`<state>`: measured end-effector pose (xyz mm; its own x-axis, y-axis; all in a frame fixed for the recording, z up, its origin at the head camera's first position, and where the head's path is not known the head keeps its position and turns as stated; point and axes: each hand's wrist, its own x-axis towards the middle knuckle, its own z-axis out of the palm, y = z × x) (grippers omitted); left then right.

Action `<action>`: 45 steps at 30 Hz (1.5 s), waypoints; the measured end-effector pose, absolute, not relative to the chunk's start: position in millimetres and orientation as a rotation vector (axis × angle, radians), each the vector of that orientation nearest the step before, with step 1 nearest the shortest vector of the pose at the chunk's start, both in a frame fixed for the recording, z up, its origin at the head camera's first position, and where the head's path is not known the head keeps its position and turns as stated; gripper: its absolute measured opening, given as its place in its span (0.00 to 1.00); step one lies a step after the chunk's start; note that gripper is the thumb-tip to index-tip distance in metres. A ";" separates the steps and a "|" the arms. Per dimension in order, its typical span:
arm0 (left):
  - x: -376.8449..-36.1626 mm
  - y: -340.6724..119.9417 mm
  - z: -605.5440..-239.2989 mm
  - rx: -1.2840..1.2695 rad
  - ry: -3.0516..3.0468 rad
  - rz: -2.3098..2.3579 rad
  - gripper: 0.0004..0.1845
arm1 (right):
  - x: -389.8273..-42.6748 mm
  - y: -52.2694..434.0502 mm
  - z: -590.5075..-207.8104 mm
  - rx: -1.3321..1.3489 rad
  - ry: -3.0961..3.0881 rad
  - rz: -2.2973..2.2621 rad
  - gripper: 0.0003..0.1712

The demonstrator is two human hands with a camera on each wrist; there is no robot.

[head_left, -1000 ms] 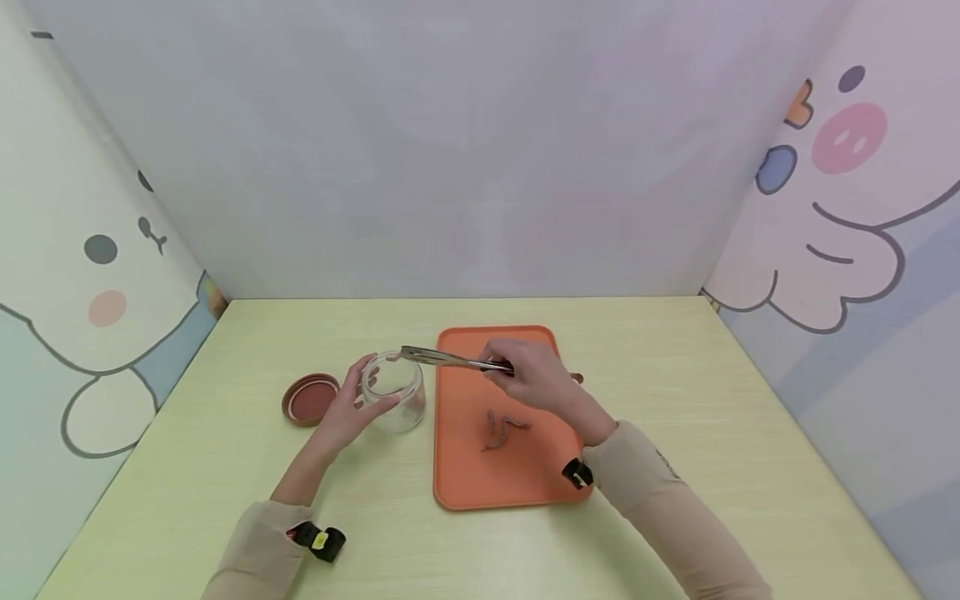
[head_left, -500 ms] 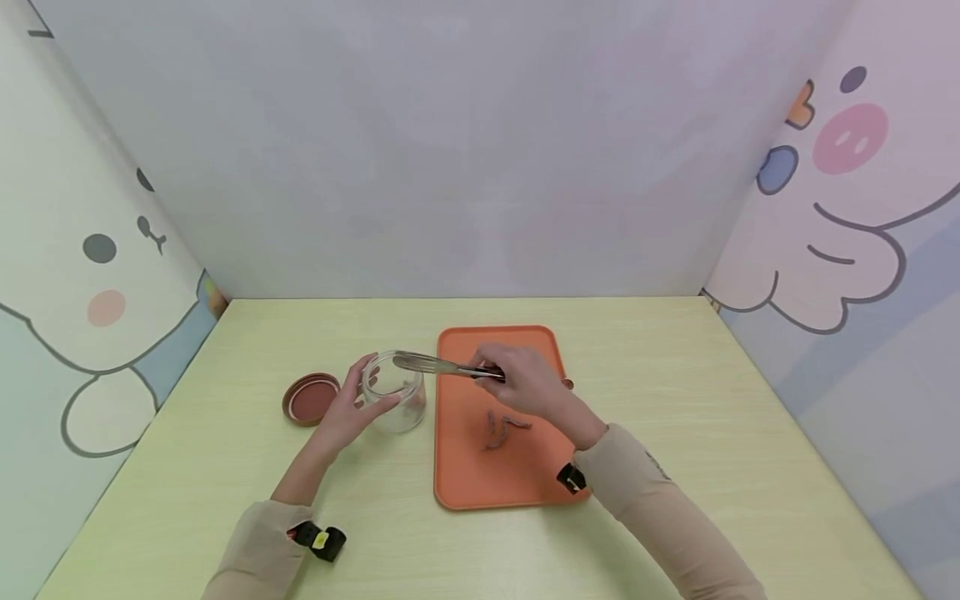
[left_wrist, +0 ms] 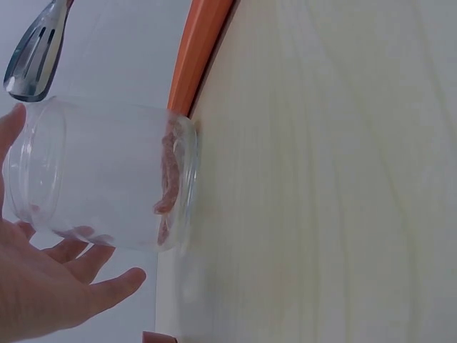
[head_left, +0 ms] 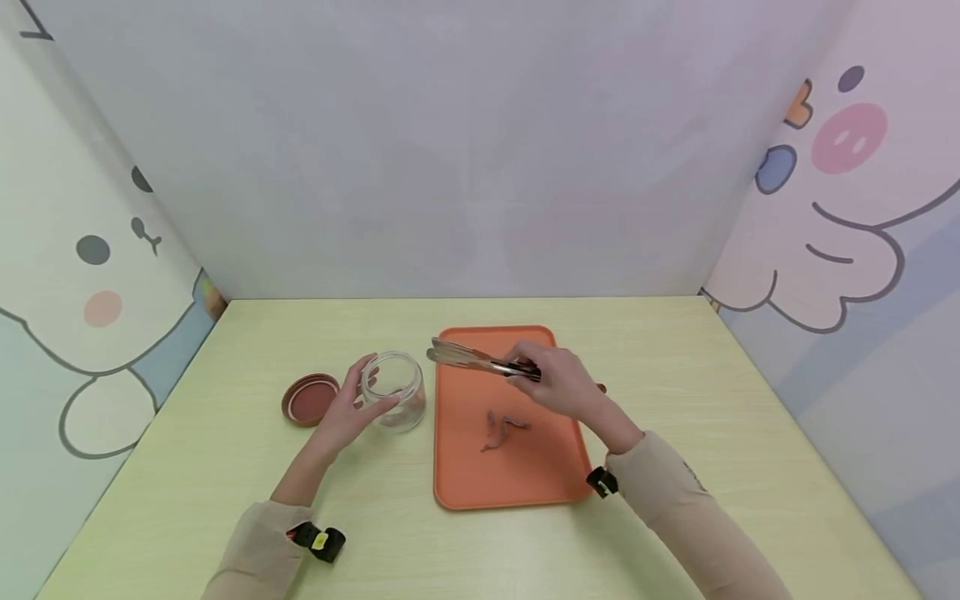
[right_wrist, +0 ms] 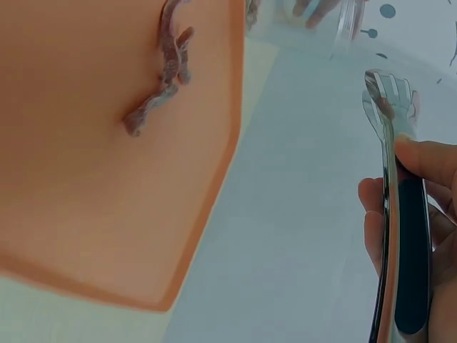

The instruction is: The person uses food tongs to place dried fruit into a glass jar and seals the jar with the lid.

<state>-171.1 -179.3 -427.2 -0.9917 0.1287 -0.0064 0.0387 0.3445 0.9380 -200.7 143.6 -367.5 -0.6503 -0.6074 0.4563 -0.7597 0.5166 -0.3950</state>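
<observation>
My left hand (head_left: 348,417) holds a clear glass jar (head_left: 408,408) standing on the table, thumb on the near side and fingers around the far side. Its mouth is uncovered. In the left wrist view, reddish-brown meat strips (left_wrist: 168,175) lie at the jar's bottom. My right hand (head_left: 558,379) grips metal tongs (head_left: 468,360) with black grips, above the orange tray (head_left: 472,487). The tongs' heads are slightly apart with nothing visible between them, just right of the jar. A few thin meat strips (head_left: 504,432) lie on the tray, also seen as strips (right_wrist: 170,68) in the right wrist view.
A round reddish-brown lid (head_left: 311,400) lies on the table left of the jar, close to my left hand. The tray sits right of the jar. Walls with cartoon prints (head_left: 847,142) flank the light wooden table (head_left: 675,375).
The tongs dipped over the jar's mouth, then moved right above the tray and spread apart. A pinkish bit at their tips a second ago is gone from them. The left hand stays put.
</observation>
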 end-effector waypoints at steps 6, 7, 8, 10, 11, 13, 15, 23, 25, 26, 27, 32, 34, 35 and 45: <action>-170.6 -180.2 -427.3 0.150 2.517 1.743 0.42 | -196.8 166.4 -376.8 1.109 -2.532 0.836 0.13; -170.5 -180.4 -427.3 0.147 2.519 1.743 0.42 | -196.2 170.2 -379.2 1.099 -2.539 0.830 0.13; -170.3 -180.6 -427.3 0.145 2.519 1.744 0.42 | -195.1 173.8 -381.4 1.089 -2.547 0.828 0.14; -170.1 -180.9 -427.0 0.144 2.518 1.749 0.42 | -192.7 180.9 -385.7 1.069 -2.562 0.822 0.13; -169.9 -181.0 -426.9 0.144 2.518 1.751 0.42 | -191.4 184.3 -387.7 1.062 -2.567 0.823 0.14; -169.5 -181.0 -426.5 0.146 2.517 1.753 0.42 | -189.2 190.8 -392.0 1.046 -2.579 0.812 0.14; -169.4 -180.9 -426.2 0.149 2.516 1.754 0.42 | -186.6 196.5 -395.5 1.032 -2.591 0.808 0.13; -169.7 -180.2 -426.0 0.137 2.513 1.744 0.42 | -177.2 214.4 -404.6 0.967 -2.630 0.815 0.13; -169.6 -180.3 -426.1 0.137 2.512 1.742 0.42 | -174.6 218.1 -406.8 0.956 -2.635 0.812 0.13; -169.5 -180.4 -426.3 0.138 2.510 1.742 0.42 | -173.1 219.9 -408.1 0.952 -2.640 0.817 0.14; -169.5 -180.5 -426.3 0.140 2.510 1.743 0.42 | -171.5 221.7 -409.5 0.950 -2.644 0.823 0.14; -169.4 -180.5 -426.4 0.144 2.513 1.744 0.42 | -163.1 231.6 -417.4 0.952 -2.665 0.836 0.14; -169.5 -180.5 -426.5 0.144 2.515 1.745 0.42 | -159.9 235.8 -420.4 0.962 -2.668 0.845 0.15; -169.5 -180.5 -426.7 0.144 2.515 1.745 0.42 | -158.5 237.9 -421.8 0.971 -2.667 0.851 0.15; -168.5 -180.0 -424.6 0.134 2.512 1.736 0.43 | -149.6 253.7 -431.9 1.011 -2.692 0.880 0.16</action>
<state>-168.5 -180.0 -424.6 -0.9926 0.1201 -0.0202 0.0236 0.3520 0.9357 -149.6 253.7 -431.9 -0.7661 -0.5598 0.3159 -0.6383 0.6048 -0.4762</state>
